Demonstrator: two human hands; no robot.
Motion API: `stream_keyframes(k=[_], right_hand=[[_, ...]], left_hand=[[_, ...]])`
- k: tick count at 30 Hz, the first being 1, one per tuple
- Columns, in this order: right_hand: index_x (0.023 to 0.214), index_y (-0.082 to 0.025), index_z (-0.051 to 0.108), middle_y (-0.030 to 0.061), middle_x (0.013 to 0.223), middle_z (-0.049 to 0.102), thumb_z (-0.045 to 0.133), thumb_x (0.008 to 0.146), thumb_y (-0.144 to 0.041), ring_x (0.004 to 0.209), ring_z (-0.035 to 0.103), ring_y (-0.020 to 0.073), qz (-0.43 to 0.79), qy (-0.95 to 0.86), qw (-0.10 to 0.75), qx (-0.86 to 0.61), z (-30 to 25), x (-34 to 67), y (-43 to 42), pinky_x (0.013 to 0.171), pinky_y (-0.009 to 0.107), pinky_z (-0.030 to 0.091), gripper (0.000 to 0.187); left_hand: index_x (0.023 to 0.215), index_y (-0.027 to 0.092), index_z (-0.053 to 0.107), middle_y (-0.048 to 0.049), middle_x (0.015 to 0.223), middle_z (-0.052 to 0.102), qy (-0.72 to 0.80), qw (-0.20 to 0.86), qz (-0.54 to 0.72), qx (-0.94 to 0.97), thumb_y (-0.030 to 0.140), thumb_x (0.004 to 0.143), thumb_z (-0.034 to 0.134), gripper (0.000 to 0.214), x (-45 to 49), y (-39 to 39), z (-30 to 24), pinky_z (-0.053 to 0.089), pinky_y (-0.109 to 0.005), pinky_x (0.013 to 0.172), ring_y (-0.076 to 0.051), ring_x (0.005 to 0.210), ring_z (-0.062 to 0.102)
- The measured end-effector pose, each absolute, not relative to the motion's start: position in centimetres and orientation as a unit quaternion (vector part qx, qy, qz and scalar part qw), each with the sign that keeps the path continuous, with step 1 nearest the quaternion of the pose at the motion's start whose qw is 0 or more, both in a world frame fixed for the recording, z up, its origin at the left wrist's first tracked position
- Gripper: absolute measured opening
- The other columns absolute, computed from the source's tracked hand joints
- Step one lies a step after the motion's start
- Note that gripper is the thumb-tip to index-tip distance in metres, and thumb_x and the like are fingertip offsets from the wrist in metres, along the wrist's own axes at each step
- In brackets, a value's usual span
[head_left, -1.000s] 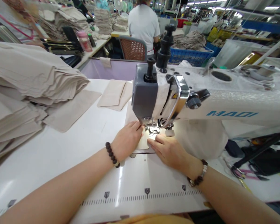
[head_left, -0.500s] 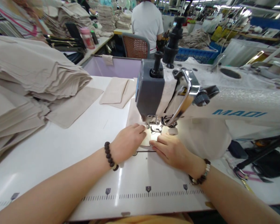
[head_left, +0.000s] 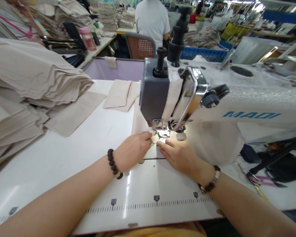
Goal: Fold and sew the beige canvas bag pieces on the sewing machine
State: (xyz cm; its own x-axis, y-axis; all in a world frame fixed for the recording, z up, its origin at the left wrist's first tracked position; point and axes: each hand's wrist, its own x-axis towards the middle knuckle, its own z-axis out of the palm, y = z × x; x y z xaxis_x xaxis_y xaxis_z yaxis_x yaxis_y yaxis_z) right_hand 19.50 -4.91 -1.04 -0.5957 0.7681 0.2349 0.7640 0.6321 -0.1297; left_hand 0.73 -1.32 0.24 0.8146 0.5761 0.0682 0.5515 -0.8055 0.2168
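Observation:
A beige fabric piece [head_left: 138, 119] lies under the presser foot [head_left: 163, 133] of a white and dark grey sewing machine [head_left: 155, 89], lit by its lamp. My left hand [head_left: 134, 147] is left of the foot, its fingers closed together on the fabric's near edge; the thumb is mostly hidden. My right hand [head_left: 179, 155] is just right of and nearer than the foot, its fingers stretched out and lying flat at the fabric edge. A wide beige fabric part [head_left: 212, 143] spreads under the machine arm, beyond my right hand.
Stacked beige fabric pieces [head_left: 39, 72] fill the table's left side. Two folded pieces [head_left: 118, 93] lie behind my left hand. Scissors [head_left: 255, 179] and a black pouch [head_left: 283, 164] lie at right. A person in white [head_left: 152, 21] sits ahead, beside a blue crate [head_left: 202, 53].
The fabric's near edge has moved away from me, toward the presser foot, baring more of the metal plate. Both hands stay close to the foot. The view has shifted slightly.

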Motion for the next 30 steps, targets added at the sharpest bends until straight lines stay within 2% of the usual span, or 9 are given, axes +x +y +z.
stream_keyframes(k=[9,20,25,28,30], right_hand=[[0.092,-0.015,0.062,0.0028,0.069,0.057,0.043,0.090,-0.020,0.061,0.049,0.0138,0.019,-0.887,0.119,-0.446,-1.0,19.3,-4.9,0.054,0.026,0.029,0.019],[0.093,-0.015,0.062,0.0038,0.070,0.059,0.045,0.090,-0.020,0.062,0.050,0.0148,0.032,-0.885,0.107,-0.452,-1.0,19.3,-4.8,0.055,0.026,0.028,0.019],[0.094,-0.015,0.061,0.0036,0.071,0.059,0.044,0.090,-0.020,0.062,0.050,0.0142,0.039,-0.885,0.110,-0.450,-0.9,19.3,-4.8,0.055,0.026,0.029,0.019],[0.096,-0.014,0.061,0.0032,0.071,0.058,0.043,0.089,-0.016,0.061,0.049,0.0137,0.044,-0.892,0.122,-0.433,-1.0,19.5,-4.8,0.055,0.026,0.029,0.019],[0.100,-0.014,0.060,0.0029,0.071,0.058,0.043,0.087,-0.011,0.061,0.049,0.0135,0.048,-0.899,0.131,-0.415,-1.0,19.8,-4.9,0.056,0.026,0.029,0.021]], left_hand=[[0.083,0.009,0.060,-0.0072,0.087,0.062,0.332,0.059,0.072,0.939,0.008,0.086,0.045,0.015,1.2,-0.1,0.3,0.047,-0.027,0.080,-0.017,0.084,0.058],[0.084,0.011,0.060,-0.0056,0.086,0.063,0.340,0.067,0.108,0.932,0.005,0.084,0.047,0.015,1.3,0.2,0.1,0.048,-0.027,0.080,-0.017,0.086,0.059],[0.092,0.010,0.060,-0.0091,0.090,0.062,0.369,0.049,0.055,0.927,0.008,0.086,0.046,0.015,1.6,0.1,0.7,0.048,-0.030,0.078,-0.020,0.090,0.058],[0.097,0.009,0.059,-0.0111,0.094,0.061,0.387,0.047,-0.001,0.921,0.016,0.088,0.046,0.017,1.6,-0.7,1.6,0.048,-0.033,0.075,-0.023,0.090,0.057],[0.093,0.009,0.060,-0.0109,0.091,0.060,0.386,0.052,-0.040,0.920,0.022,0.089,0.046,0.019,1.6,-1.6,2.3,0.048,-0.034,0.071,-0.023,0.086,0.058]])
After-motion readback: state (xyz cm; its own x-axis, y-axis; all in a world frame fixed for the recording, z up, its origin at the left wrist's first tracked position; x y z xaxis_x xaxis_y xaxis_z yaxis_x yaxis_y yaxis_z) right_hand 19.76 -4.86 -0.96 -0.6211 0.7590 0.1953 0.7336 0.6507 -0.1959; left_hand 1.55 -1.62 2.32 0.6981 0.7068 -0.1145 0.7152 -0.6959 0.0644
